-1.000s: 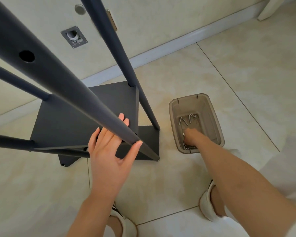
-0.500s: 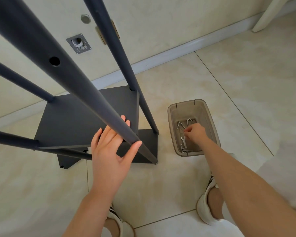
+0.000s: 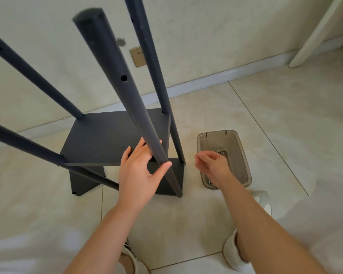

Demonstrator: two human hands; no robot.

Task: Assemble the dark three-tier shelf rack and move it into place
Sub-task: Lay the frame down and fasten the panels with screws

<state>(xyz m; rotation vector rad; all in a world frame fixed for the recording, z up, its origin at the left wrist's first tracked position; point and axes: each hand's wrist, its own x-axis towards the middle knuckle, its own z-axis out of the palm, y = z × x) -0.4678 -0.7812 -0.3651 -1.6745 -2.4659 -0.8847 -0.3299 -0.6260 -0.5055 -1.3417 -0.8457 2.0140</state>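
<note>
On my left hand (image 3: 141,173) the fingers (image 3: 130,154) and thumb loosely wrap the near post (image 3: 115,76), low down. My right hand (image 3: 212,165) hangs half-curled over the bin (image 3: 244,155), too blurred to tell whether it pinches anything. The rack (image 3: 115,139) stands on the floor (image 3: 265,115) by the wall (image 3: 206,36): stiff, likely light but tippy, so I'd grip the posts. The bin sits just beside its right legs.

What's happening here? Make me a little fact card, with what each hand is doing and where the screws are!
Left hand: grips the rack's front pole
Right hand: above the bin, blurry; unclear if it holds anything
Screws: inside the grey plastic bin
Shelf: fitted between the four poles
</note>
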